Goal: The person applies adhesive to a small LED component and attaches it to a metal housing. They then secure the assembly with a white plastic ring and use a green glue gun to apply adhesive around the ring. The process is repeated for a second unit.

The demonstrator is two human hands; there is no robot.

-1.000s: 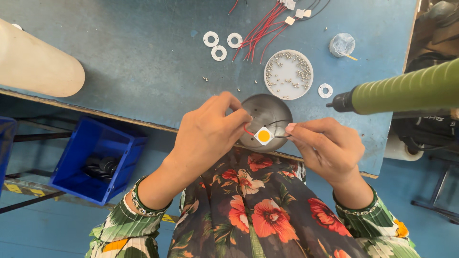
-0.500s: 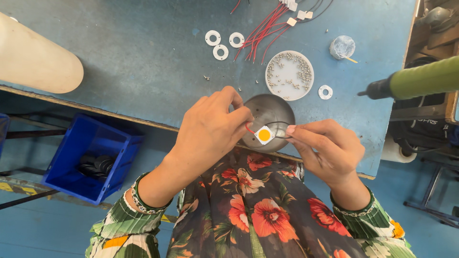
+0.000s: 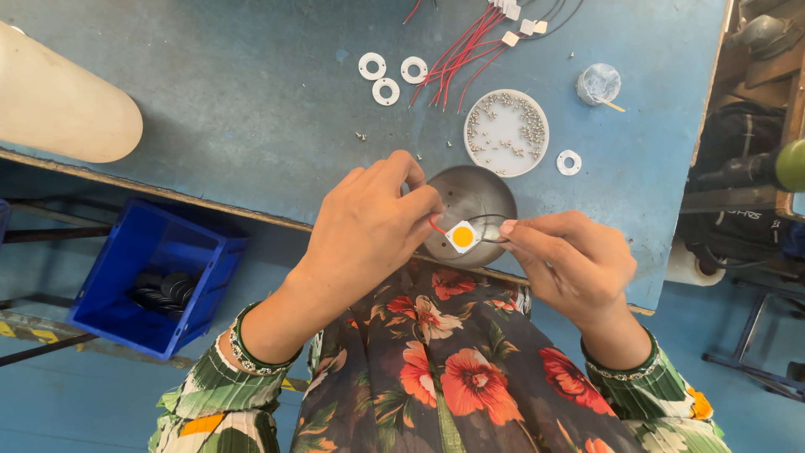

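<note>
A small white square chip with an orange round centre (image 3: 463, 236) hangs between my hands, over a shallow round metal dish (image 3: 478, 199) at the near edge of the blue table. My left hand (image 3: 369, 226) pinches the red wire that runs to the chip's left side. My right hand (image 3: 570, 260) pinches the dark wire on the chip's right side. Both hands are level with the table edge, above my floral-print lap.
A white round tray of several small screws (image 3: 506, 132) lies behind the dish. White washers (image 3: 385, 91), a bundle of red wires (image 3: 457, 54), a small clear bag (image 3: 598, 83) and a large cream cylinder (image 3: 59, 105) are on the table. A blue bin (image 3: 155, 277) stands on the floor at left. A green-tipped tool (image 3: 784, 165) is at right.
The green tool at the right has drawn back toward the frame's edge. My hands and the chip stay in nearly the same place over the dish.
</note>
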